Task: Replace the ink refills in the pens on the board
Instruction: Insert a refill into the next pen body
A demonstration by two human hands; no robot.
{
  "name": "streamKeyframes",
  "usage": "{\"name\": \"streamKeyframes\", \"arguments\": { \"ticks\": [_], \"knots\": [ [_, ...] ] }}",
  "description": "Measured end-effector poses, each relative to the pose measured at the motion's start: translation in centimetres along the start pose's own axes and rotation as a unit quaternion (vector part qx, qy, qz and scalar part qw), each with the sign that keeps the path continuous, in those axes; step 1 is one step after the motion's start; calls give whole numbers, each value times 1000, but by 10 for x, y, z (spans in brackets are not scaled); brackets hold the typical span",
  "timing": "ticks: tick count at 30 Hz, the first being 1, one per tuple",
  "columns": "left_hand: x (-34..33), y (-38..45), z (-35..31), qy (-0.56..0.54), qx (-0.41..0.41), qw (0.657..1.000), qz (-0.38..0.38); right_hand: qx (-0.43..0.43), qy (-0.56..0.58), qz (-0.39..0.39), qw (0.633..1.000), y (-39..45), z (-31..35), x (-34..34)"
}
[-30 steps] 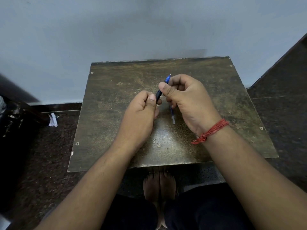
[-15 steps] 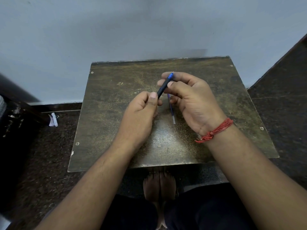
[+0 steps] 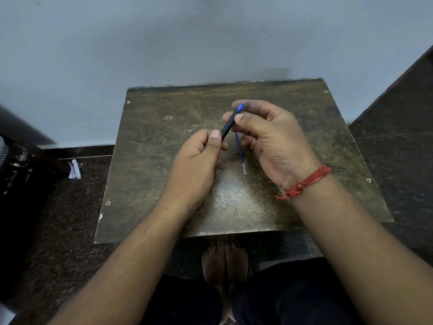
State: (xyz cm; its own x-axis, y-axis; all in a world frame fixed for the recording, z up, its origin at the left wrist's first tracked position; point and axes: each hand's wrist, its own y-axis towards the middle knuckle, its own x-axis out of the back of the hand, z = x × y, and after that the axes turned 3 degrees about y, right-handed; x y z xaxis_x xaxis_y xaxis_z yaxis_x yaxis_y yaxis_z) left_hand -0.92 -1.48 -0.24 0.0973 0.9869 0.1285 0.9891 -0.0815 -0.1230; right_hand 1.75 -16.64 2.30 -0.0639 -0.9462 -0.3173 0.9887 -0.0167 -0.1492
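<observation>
Pen [image 3: 230, 123] same tilt, both hands still gripping; refill [image 3: 241, 154] unmoved on board [image 3: 150, 160]

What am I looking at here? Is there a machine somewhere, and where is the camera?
There is no machine. The camera sits on a person's head and looks forward and down, so the two arms reaching in from the bottom are that person's own. They sit at a worn brown board on a dark floor, against a pale wall. The left hand grips the lower end of a dark pen. The right hand, with a red thread on its wrist, pinches the pen near its blue tip. A thin ink refill lies loose on the board between the hands. A white scrap lies on the floor.
</observation>
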Motion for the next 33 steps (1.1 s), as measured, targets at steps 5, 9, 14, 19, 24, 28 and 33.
{"name": "streamKeyframes", "arguments": {
  "ticks": [5,9,14,19,24,28,33],
  "knots": [
    [0,0,1,5,-3,1000,1,-10,-5,-4,1000,-1,1,0],
    [0,0,0,9,-3,1000,3,1,-46,-22,999,1,-4,0],
    [0,1,2,4,-3,1000,1,6,-45,-9,999,1,-3,2],
    [1,2,2,-5,-2,1000,-3,2,-25,11,1000,0,0,1],
    [0,2,1,2,-3,1000,-2,5,-33,0,999,-2,-1,0],
    [1,1,2,0,-2,1000,-1,12,-54,-20,998,0,-4,1],
    [0,0,2,5,-1,1000,6,17,-57,-18,998,1,-4,2]
  ]
}}
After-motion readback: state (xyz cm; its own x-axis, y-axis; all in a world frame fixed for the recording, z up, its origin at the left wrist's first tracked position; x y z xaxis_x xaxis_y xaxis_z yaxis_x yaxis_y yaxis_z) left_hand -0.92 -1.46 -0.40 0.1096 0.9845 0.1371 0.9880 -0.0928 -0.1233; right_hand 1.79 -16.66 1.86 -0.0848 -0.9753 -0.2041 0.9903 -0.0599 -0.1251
